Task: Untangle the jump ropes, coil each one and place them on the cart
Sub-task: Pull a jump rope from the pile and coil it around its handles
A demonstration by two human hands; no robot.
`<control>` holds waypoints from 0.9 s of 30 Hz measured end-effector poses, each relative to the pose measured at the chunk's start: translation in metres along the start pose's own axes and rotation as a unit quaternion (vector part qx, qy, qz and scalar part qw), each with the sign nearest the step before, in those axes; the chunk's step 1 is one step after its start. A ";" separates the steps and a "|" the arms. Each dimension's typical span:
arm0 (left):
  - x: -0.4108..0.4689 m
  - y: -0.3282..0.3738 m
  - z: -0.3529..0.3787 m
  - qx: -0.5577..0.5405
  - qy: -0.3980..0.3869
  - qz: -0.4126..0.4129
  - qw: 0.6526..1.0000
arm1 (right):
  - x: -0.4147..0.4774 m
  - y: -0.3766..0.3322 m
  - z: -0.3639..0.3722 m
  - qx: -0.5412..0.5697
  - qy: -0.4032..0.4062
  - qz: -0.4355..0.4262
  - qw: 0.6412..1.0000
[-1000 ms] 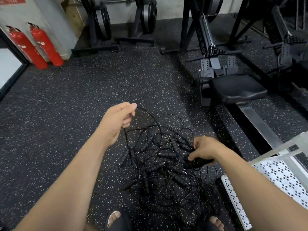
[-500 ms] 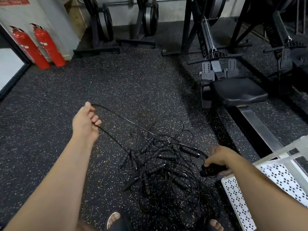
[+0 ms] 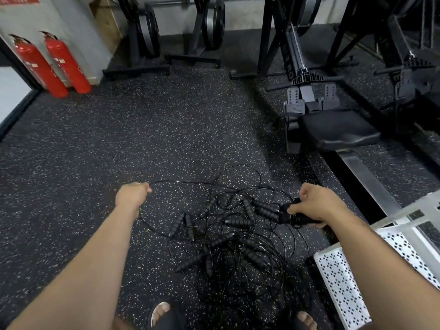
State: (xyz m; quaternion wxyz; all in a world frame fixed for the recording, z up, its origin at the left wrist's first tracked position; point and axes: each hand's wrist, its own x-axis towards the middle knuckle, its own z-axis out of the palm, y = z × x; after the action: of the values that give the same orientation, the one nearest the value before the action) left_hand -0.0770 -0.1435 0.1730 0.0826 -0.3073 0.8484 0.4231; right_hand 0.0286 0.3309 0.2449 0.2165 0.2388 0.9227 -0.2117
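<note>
- The jump ropes (image 3: 238, 236) lie in one tangled heap on the speckled floor (image 3: 107, 144), just ahead of the person's sandalled feet (image 3: 162, 313). Ribbed black grips stick out among thin looped cords.
- The left hand (image 3: 131, 195) is clenched in a fist round a single thin cord (image 3: 185, 181). The cord runs rightwards from the fist, almost level, to the far edge of the heap.
- The right hand (image 3: 317, 206) has its fingers curled over black handles (image 3: 285, 211) at the heap's right edge. There are perhaps two of them, but the hand covers too much to be sure.
- The cart (image 3: 333, 282) stands at the lower right, a white shelf full of small holes. Its near corner is just beside the outermost loops of the heap, and the right forearm reaches out above it.
- A rowing machine closes the right side. Its black seat (image 3: 333, 129) sits beyond the heap, and its metal rail (image 3: 366, 184) slants down towards the cart's upper frame.
- The widest stretch of floor lies left of the heap and ahead of it. It is bounded by two red fire extinguishers (image 3: 59, 65) against the left wall and by black stands (image 3: 147, 36) along the back.
</note>
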 end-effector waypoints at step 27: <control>-0.103 0.049 0.102 0.232 -0.281 0.323 0.874 | -0.071 -0.042 -0.039 -0.066 0.152 -0.146 0.975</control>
State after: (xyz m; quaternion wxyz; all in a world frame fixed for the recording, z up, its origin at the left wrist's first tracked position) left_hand -0.0365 0.0038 0.1827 0.2452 0.1431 0.9154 0.2854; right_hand 0.0509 0.2921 0.3247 0.0555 0.1157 0.9816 -0.1411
